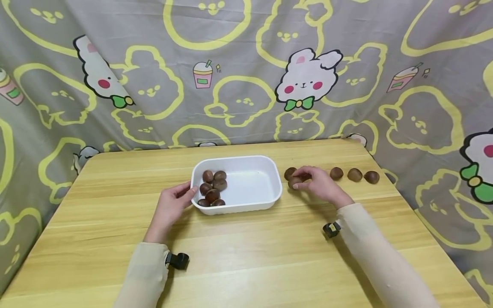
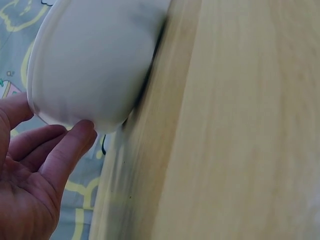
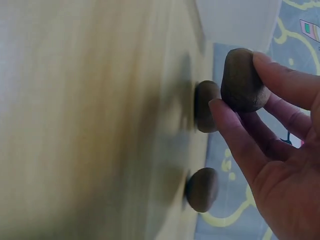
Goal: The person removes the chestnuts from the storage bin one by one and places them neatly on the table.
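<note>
Right fingers (image 3: 241,140), bent, pinch a chestnut (image 3: 242,82) aloft; left fingers (image 2: 69,150) grip the white tray (image 1: 250,188).

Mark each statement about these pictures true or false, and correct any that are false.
1. The right hand pinches a chestnut. True.
2. The left hand lies flat on the table. False: it grips the left end of the white tray.
3. The chestnuts in the tray sit toward its left end. True.
4. The pinched chestnut is inside the tray. False: it is to the right of the tray.
5. The cloth behind the table is plain. False: it is printed with cartoon animals and drinks.
</note>
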The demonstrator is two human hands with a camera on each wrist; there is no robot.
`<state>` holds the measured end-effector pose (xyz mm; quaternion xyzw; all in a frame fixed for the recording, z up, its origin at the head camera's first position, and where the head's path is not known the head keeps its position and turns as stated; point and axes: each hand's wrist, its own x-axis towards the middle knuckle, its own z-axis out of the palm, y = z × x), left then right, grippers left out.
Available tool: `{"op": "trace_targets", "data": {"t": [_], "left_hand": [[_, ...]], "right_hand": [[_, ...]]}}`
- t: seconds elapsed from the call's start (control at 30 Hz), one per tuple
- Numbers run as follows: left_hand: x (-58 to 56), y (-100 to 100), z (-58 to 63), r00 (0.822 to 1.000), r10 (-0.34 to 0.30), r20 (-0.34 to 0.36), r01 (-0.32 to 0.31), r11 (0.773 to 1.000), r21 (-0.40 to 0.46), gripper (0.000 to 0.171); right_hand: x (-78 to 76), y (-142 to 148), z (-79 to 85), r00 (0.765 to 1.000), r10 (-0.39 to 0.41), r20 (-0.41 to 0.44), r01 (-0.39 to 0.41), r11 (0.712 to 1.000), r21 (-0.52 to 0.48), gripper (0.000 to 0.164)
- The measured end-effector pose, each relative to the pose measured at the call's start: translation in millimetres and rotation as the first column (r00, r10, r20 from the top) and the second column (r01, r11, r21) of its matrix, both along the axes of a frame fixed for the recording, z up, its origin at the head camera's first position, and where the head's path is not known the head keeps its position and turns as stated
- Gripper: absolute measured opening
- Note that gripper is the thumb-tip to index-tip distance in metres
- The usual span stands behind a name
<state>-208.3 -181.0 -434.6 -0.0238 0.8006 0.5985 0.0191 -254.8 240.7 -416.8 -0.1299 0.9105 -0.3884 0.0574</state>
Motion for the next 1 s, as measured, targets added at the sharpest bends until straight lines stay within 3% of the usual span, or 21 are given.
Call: {"op": "trace_targets", "data": {"t": [0.37, 0.7, 1.0], "left_hand": [[-0.5, -2, -2.0, 1.0, -0.006, 0.002, 0.006, 0.999, -0.034, 0.047], [0.1, -2, 1.0, 1.0, 0.001, -0.026, -0.002, 0.998, -0.059, 0.043], [-2.1, 0, -1.7, 1.0, -0.001, -0.014, 0.001, 1.0, -0.001, 0.044]], "right_hand": [[-1.8, -2, -15.1, 0.999, 0.026, 0.022, -0.027, 0.999, 0.034, 0.034], [-0.9, -4, -11.4, 0.998, 0.046, 0.034, -0.047, 0.999, 0.022, 0.034], [0.3, -1, -8.7, 0.997, 0.06, 0.047, -0.06, 0.998, -0.011, 0.038]]}}
